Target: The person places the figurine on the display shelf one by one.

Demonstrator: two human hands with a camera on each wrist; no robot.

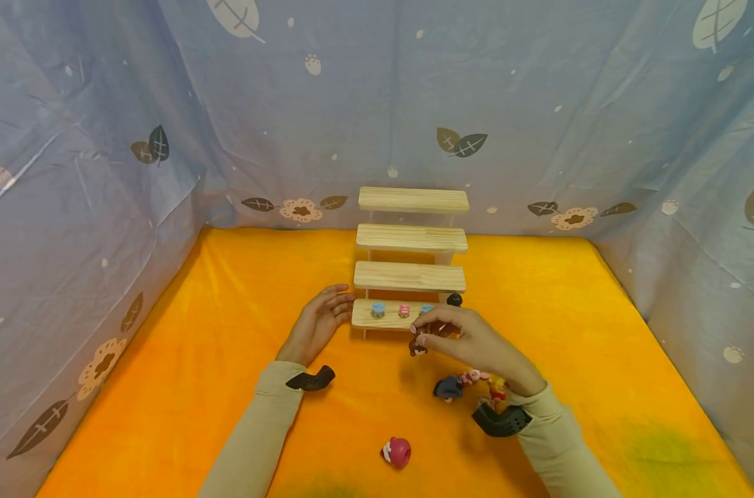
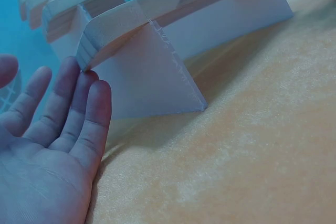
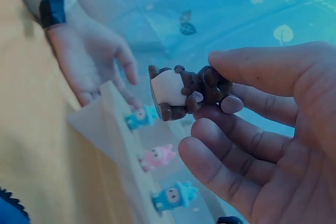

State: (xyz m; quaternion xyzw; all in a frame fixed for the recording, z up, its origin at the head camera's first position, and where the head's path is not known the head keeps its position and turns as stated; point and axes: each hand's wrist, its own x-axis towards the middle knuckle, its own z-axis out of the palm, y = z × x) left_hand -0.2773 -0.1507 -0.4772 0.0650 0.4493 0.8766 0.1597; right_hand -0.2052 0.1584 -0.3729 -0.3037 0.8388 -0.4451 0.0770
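My right hand [image 1: 470,335] pinches a small brown bear figurine [image 3: 170,88] with a white belly between thumb and fingers, in front of the lowest step's right part. In the right wrist view the bear lies on its side in the air. The lowest wooden step [image 1: 366,322] bears a blue figurine [image 1: 378,310], a pink figurine [image 1: 405,310] and another blue figurine [image 3: 175,196]. At the step's left end is my left hand [image 1: 315,324], fingers extended; in the left wrist view the fingertips [image 2: 86,77] appear to touch the board's corner.
Three higher wooden steps [image 1: 411,277] rise behind. A dark round-topped item [image 1: 454,299] shows beyond my right hand. Near that wrist lie a dark blue figurine [image 1: 447,388], a pink one [image 1: 474,375] and a yellow-and-red one [image 1: 497,389]. A magenta figurine [image 1: 400,453] lies at the front.
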